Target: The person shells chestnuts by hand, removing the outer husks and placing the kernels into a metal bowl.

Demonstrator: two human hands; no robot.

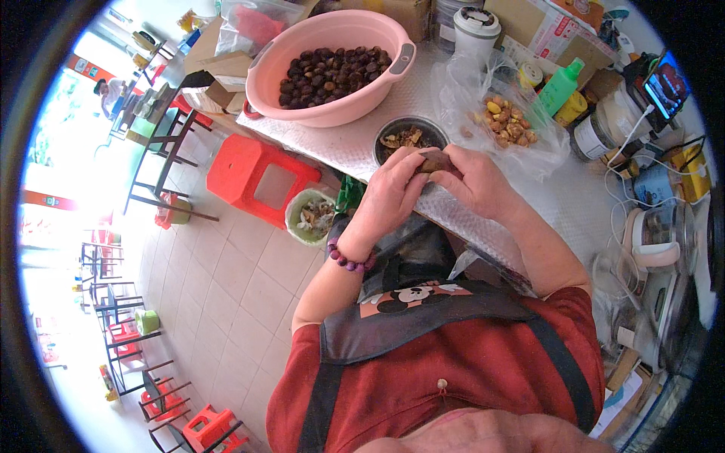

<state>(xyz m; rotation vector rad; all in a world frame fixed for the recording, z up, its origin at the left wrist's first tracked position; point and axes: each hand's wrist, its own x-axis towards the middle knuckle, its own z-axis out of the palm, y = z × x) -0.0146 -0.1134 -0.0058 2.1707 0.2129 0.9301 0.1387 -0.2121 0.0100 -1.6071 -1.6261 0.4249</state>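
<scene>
My left hand (392, 186), with a purple bead bracelet (346, 261) at the wrist, and my right hand (480, 184) meet at the table's front edge. Between their fingertips both grip a dark brown nut (437, 163), partly covered by the thumbs. Just beyond the fingers stands a metal bowl (380, 148) holding broken brown shell pieces (405, 139). To its right, peeled yellow-brown nuts (511, 125) lie in a clear plastic bag (546, 153). Many dark unpeeled nuts (331, 76) fill the bottom of a pink plastic basin (325, 118) at the back left.
Behind the bag are a white lidded cup (477, 34) and a green bottle (561, 88). Jars, white cables (609, 170) and a lit phone (667, 85) crowd the right side. A red stool (232, 170) and a waste bin (297, 229) stand on the floor at left.
</scene>
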